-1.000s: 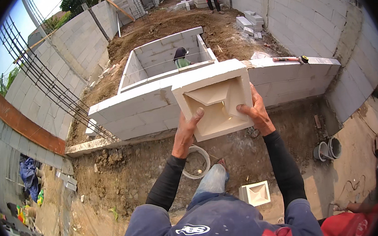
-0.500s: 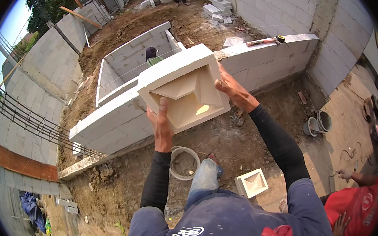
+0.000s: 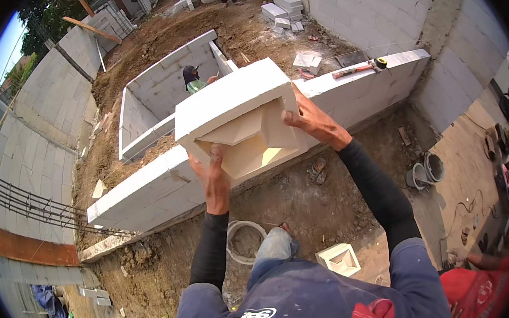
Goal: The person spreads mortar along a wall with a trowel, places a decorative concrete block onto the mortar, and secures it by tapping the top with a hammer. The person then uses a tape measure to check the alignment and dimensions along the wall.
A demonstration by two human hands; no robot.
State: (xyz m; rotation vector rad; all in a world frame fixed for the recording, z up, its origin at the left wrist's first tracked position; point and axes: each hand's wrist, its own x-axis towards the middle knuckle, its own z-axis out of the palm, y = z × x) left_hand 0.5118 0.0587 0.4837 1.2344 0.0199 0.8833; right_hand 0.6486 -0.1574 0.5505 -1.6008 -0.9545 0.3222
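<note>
Between my two hands I hold a cream-white hollow ventilation block (image 3: 234,103) with a stepped, slanted recess facing me. My left hand (image 3: 211,178) grips its left side, thumb on the front rim. On the right side my right hand (image 3: 318,120) presses, thumb over the front edge. The block is held over the top of a low wall of light blocks (image 3: 142,190); whether it touches the wall cannot be made out. A second ventilation block (image 3: 339,259) lies on the ground near my feet.
A round bucket (image 3: 245,241) stands by my foot. On the wall top lie a hammer (image 3: 353,71) and a tape measure (image 3: 381,63). Beyond, a person (image 3: 193,79) is inside a block enclosure. Rebar (image 3: 25,197) juts in at left; a red-shirted person (image 3: 483,287) is at lower right.
The ventilation block has tipped, so more of its top face shows and less of its recess. Both hands keep their hold. The person in the enclosure shows more now.
</note>
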